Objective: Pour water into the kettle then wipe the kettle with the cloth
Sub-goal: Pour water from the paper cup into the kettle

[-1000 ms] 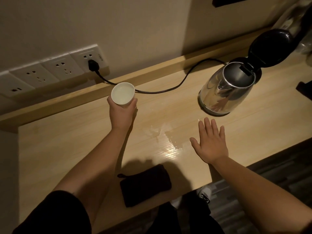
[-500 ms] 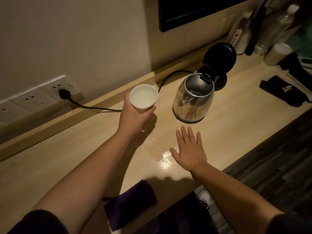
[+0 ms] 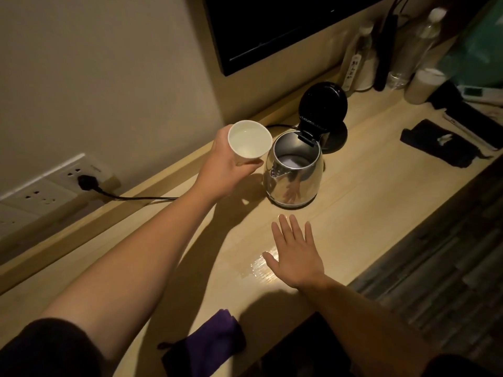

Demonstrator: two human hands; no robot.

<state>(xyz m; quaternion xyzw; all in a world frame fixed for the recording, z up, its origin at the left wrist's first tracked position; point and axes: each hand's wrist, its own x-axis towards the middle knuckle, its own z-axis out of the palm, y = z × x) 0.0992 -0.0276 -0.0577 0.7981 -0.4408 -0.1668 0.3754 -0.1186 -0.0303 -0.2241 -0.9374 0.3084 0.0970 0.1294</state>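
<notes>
A steel kettle [image 3: 295,172] stands on the wooden counter [image 3: 367,202] with its black lid [image 3: 322,104] flipped up. My left hand [image 3: 226,165] holds a white paper cup [image 3: 249,142] of water, upright, just left of the kettle's open mouth and above the counter. My right hand [image 3: 295,251] lies flat on the counter in front of the kettle, fingers spread, holding nothing. A dark purple cloth [image 3: 209,346] lies at the counter's near edge, between my arms.
A wet patch [image 3: 258,265] shines beside my right hand. The kettle's cord [image 3: 141,197] runs left to a wall socket [image 3: 87,182]. Bottles [image 3: 356,58] and dark items [image 3: 441,142] crowd the far right. A dark screen [image 3: 272,31] hangs above.
My left hand has carried the cup rightward from near the socket to beside the kettle's mouth. My right hand stays flat on the counter. The view has swung right.
</notes>
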